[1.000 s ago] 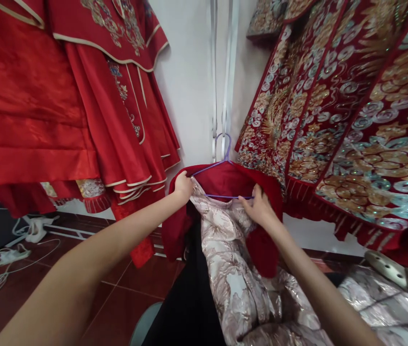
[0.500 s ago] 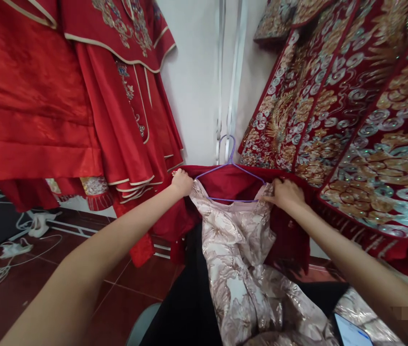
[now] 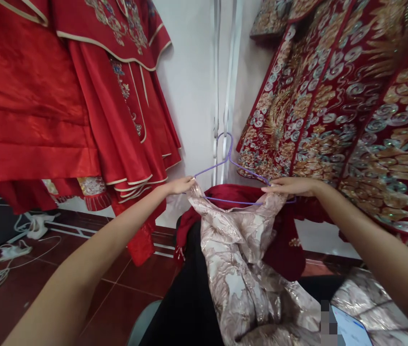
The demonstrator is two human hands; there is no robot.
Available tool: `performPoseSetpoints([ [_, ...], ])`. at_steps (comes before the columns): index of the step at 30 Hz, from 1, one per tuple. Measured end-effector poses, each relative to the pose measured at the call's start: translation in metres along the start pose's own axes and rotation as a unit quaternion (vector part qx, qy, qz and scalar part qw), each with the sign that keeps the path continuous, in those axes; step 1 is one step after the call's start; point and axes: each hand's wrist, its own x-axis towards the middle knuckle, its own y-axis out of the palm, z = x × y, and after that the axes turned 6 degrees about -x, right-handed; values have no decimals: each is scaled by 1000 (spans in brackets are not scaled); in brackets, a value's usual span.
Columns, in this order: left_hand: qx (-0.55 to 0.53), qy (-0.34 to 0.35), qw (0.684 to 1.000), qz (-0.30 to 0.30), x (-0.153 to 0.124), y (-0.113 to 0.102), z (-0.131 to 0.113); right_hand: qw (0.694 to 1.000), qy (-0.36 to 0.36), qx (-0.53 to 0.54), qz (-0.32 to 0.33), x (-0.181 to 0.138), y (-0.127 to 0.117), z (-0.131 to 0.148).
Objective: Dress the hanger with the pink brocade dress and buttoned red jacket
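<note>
A purple wire hanger (image 3: 227, 153) stands in front of me with its hook up against the white wall. My left hand (image 3: 179, 185) pinches the hanger's left end together with the shoulder of a pale pink brocade garment (image 3: 240, 250). My right hand (image 3: 292, 186) is closed over the hanger's right end and the garment's other shoulder. The brocade garment drapes down from the hanger's lower bar onto my lap. A dark red garment (image 3: 234, 191) hangs behind it, below the hanger's shoulders.
Red satin robes (image 3: 81, 96) hang at the left, and heavily embroidered dark red robes (image 3: 351, 105) at the right. Metal wall rails (image 3: 223, 72) run up the white wall. White cables (image 3: 5, 254) lie on the dark red tiled floor. A phone (image 3: 348, 329) rests at the lower right.
The dark red garment has slipped down off the hanger's shoulders, baring the purple wire. Both hands have shifted slightly outward to the hanger's ends, their fingers more stretched.
</note>
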Motion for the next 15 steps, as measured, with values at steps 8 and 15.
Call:
performPoseSetpoints([
  [8,11,91,992,-86,-13,7,20,947,-152,67,-275,0,24,-45],
  [15,-181,-86,957,-211,-33,30,51,872,-187,-28,-451,2,48,-59],
])
